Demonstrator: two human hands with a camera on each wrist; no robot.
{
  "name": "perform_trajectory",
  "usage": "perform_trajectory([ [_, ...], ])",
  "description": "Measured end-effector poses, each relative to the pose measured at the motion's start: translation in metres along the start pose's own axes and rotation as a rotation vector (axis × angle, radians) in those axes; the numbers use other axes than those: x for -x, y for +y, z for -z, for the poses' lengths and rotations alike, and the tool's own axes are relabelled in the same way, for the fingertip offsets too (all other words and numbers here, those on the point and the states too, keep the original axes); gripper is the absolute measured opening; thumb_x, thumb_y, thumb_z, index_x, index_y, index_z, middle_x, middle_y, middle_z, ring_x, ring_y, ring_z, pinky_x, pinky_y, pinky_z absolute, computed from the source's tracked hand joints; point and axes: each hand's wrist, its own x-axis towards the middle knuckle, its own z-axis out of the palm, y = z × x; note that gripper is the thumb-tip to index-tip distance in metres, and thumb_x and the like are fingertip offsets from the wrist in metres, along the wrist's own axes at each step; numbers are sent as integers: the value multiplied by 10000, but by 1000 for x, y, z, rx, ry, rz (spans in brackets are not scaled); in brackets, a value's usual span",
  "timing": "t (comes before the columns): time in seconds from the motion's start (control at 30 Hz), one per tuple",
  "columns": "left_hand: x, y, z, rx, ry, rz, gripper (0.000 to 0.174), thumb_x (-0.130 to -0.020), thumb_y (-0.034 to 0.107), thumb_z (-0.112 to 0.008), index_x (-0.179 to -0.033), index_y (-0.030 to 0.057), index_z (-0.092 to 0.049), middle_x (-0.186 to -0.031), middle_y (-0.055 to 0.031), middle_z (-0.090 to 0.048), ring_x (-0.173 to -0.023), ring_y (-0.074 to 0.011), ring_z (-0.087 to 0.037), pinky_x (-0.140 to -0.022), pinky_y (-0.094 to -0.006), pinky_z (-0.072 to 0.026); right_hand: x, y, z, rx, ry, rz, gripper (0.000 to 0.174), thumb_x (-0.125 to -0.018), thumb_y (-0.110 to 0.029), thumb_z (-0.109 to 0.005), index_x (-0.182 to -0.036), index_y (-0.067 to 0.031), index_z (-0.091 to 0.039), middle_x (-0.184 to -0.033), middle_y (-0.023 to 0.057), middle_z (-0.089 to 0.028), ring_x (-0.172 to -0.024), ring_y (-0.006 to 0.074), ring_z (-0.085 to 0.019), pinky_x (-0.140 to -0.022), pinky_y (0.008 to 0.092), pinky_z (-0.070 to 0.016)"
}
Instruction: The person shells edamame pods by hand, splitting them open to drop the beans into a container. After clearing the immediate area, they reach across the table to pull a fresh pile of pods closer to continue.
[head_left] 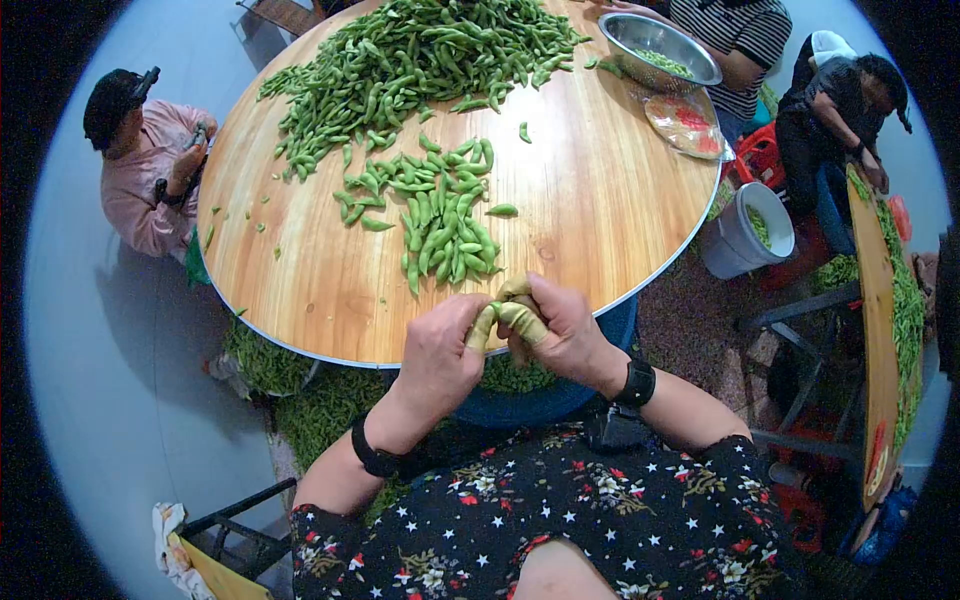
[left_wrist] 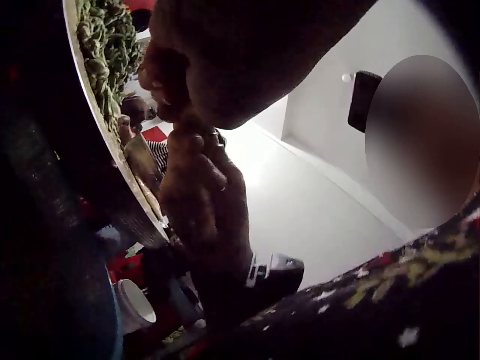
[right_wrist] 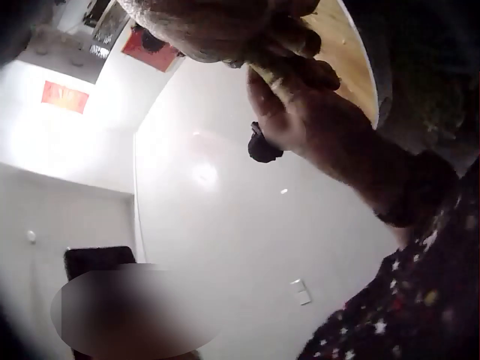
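Yellow-green coverings [head_left: 480, 328] wrap some of the fingers, which meet at the near edge of the wooden counter [head_left: 600, 200]. The left hand [head_left: 440, 345] and the right hand [head_left: 568, 325] are closed at the fingertips, pinching a green pod [head_left: 496, 307] between them; most of it is hidden by the fingers. Just beyond lies a small group of pods [head_left: 440, 225], with a large heap [head_left: 400, 80] behind it. A steel bowl [head_left: 690, 56] stands toward the far right, near a clear plastic bag [head_left: 685, 125]. Only the head view shows the small group whole. The left wrist view has the fingers too dark to tell the pod from them. The right wrist view adds a red-orange sheet [right_wrist: 64, 97] and a pale switch plate [right_wrist: 301, 292] on the white wall [right_wrist: 217, 232], neither seen from the head.
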Motion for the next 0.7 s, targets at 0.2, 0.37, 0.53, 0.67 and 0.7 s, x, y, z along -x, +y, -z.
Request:
perform_trajectory([
  [0.2,3,9,7,-173,30,-60,202,-780,-18,-591,-978,12,-570,-776,-166,-552,-701,-361,-575,-601,-415,-473,-9,-9,17,-391,-97,-444,177,-923,-200,-597,-1030,-78,-526,-667,1,-541,-476,69,-503,-345,194,-359],
  [0.37,31,27,55,-297,-168,93,201,-775,42,-640,-970,43,-592,-800,-151,-568,-739,-328,-598,-618,-402,-484,1,-20,26,-160,-348,-487,153,-889,-190,-639,-919,-70,-549,-660,1,-543,-509,67,-502,-406,220,-374],
  [0.53,38,10,119,-613,-549,288,223,-750,146,-690,-955,74,-640,-846,-130,-620,-843,-328,-620,-708,-422,-503,17,-13,25,580,-493,96,187,-887,-164,-622,-968,-7,-562,-718,124,-567,-612,264,-555,-619,328,-467],
  [0.67,-22,-46,114,-567,-223,179,201,-838,172,-618,-1000,55,-639,-916,-177,-644,-888,-368,-609,-754,-431,-484,8,-12,16,544,-321,116,198,-916,-181,-596,-1029,-19,-576,-706,76,-574,-609,181,-547,-604,290,-456],
  [0.7,-46,-58,109,-564,-153,124,196,-850,178,-605,-987,43,-642,-902,-183,-643,-878,-370,-612,-747,-431,-483,3,-15,13,429,-173,44,210,-932,-181,-575,-1062,-17,-575,-707,43,-561,-623,136,-534,-601,268,-447],
])
